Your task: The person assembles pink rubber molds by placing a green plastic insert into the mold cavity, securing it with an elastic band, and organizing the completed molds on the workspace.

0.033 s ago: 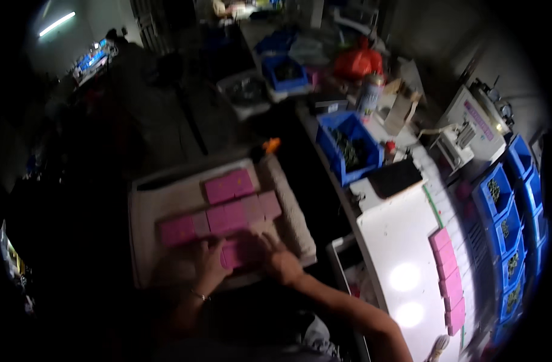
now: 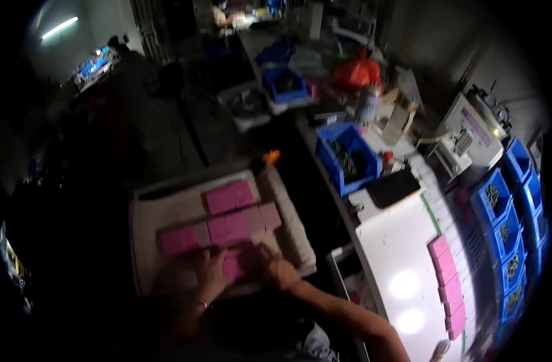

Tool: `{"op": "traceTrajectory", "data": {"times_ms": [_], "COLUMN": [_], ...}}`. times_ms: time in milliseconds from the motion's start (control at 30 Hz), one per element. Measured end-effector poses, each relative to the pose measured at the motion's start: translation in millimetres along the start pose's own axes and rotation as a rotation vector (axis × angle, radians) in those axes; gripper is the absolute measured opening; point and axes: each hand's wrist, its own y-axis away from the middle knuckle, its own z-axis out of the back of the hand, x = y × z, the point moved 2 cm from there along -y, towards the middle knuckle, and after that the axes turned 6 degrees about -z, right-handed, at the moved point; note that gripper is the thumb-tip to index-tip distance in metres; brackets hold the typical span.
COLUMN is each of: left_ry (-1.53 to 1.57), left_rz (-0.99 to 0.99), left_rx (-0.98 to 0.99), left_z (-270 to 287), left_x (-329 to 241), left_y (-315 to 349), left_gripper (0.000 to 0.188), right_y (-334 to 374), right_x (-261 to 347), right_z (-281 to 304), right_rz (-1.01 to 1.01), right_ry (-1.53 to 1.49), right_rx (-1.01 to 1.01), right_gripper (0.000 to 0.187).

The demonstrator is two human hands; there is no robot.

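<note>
On a shallow pale tray (image 2: 144, 259) lined with light cloth, both my hands are at the near row of pink rectangular blocks. Fingers of my left hand (image 2: 212, 273) press against the left end of a pink block (image 2: 240, 263). At its right end is my right hand (image 2: 281, 271), index finger stretched forward and the others curled. The block lies flat between them, its ends partly hidden by my fingers. Just beyond runs a middle row of pink blocks (image 2: 228, 227), some paler than others. Farther back sits a separate pair of pink blocks (image 2: 229, 196).
Right of the tray, a white board (image 2: 384, 253) carries a line of pink blocks (image 2: 450, 286). Beyond it stand a blue bin (image 2: 347, 158) of small dark parts, a spray can (image 2: 368, 105) and a red bag (image 2: 356, 71). Stacked blue bins (image 2: 499, 226) line the far right.
The view has tilted slightly, so the tray and blocks appear a little lower. Both hands stay at the same pink block, with almost no visible movement against it.
</note>
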Motion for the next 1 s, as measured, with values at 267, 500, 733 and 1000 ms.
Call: {"op": "traceTrajectory", "data": {"times_ms": [267,500,733,1000], "left_ry": [-0.065,0.152,0.124,-0.09], "left_rz": [-0.107,-0.57,-1.032,-1.365], "left_rx": [-0.033,0.125,0.552,0.435], "left_z": [31,61,19,-24], "left_x": [-42,-176,-348,-462], "left_y": [5,-25,-33,-24], "left_gripper": [0.079,0.075,0.073,0.086], "right_y": [7,151,322,409], "right_x": [-10,-27,-65,-57], "right_z": [21,134,132,123], "right_rz": [0.159,0.052,-0.421,-0.853], "right_ry": [-0.006,-0.173,-0.827,-0.303], "right_rx": [-0.24,-0.502,-0.869,-1.116], "right_gripper": [0.055,0.07,0.076,0.087]}}
